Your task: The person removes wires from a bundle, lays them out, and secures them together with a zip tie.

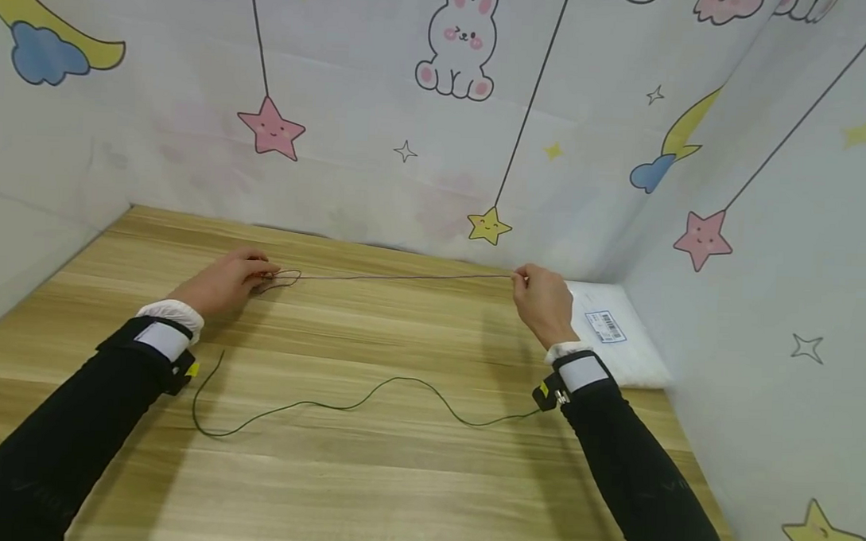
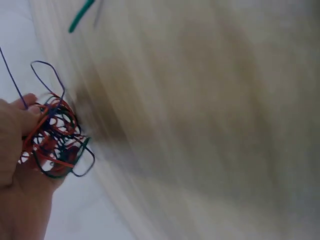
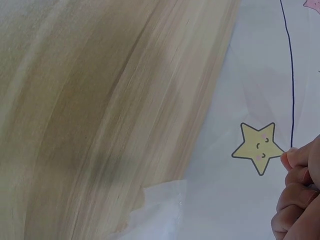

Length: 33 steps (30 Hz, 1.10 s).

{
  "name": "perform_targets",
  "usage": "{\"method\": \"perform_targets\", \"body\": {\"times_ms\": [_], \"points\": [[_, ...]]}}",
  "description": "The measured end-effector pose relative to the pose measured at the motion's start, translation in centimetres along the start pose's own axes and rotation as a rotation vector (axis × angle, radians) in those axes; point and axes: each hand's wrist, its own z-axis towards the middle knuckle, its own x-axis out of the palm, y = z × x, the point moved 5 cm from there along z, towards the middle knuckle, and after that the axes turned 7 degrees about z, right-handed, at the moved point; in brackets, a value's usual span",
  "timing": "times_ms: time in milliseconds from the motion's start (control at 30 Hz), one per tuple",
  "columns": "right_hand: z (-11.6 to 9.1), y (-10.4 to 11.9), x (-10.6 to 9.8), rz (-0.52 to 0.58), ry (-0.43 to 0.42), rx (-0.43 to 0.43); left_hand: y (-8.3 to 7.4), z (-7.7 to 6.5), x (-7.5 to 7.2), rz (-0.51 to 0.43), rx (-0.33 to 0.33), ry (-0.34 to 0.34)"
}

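Observation:
My left hand (image 1: 225, 283) grips a tangled bundle of thin wires (image 2: 57, 135), red, green and dark blue, with loops sticking out past the fingers. From that bundle one dark blue wire (image 1: 404, 277) runs nearly straight across to the right. Thumb and fingertip of my right hand (image 1: 544, 301) pinch its other end, as the right wrist view also shows. A separate green wire (image 1: 342, 408) lies in loose waves on the wooden table (image 1: 368, 491) between the forearms, its right end reaching the right wrist strap in the head view.
A white plastic mailer (image 1: 617, 341) with a printed label lies at the table's right side, partly behind the right wrist. Printed cloth walls (image 1: 351, 140) with stars and a rabbit enclose the back and both sides.

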Motion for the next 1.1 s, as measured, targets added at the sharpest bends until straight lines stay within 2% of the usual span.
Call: {"method": "perform_targets", "body": {"times_ms": [67, 133, 333, 433, 567, 700, 1000, 1100], "points": [[-0.1, -0.4, -0.1, -0.003, 0.004, 0.008, 0.3, -0.2, -0.3, -0.022, -0.064, -0.014], [-0.3, -0.8, -0.3, -0.004, 0.001, 0.02, 0.7, -0.3, -0.6, -0.043, -0.101, -0.033], [-0.4, -1.5, -0.5, 0.021, 0.0, 0.028, 0.8, -0.2, -0.9, -0.034, -0.107, -0.03], [-0.4, -1.4, -0.4, 0.038, 0.007, 0.029, 0.5, 0.2, -0.8, 0.003, -0.076, -0.02], [-0.3, -1.1, -0.5, 0.046, 0.009, 0.038, 0.0, 0.3, -0.5, 0.054, 0.007, -0.064], [-0.2, -1.2, -0.9, 0.036, -0.003, 0.047, 0.0, 0.0, -0.4, 0.106, 0.045, -0.111], [-0.6, -2.6, -1.5, 0.033, -0.022, 0.041, 0.8, -0.2, -0.9, 0.191, 0.072, -0.163], [-0.7, -3.0, -1.5, 0.064, -0.01, 0.032, 1.0, -0.5, -1.2, 0.208, 0.038, -0.161]]}}
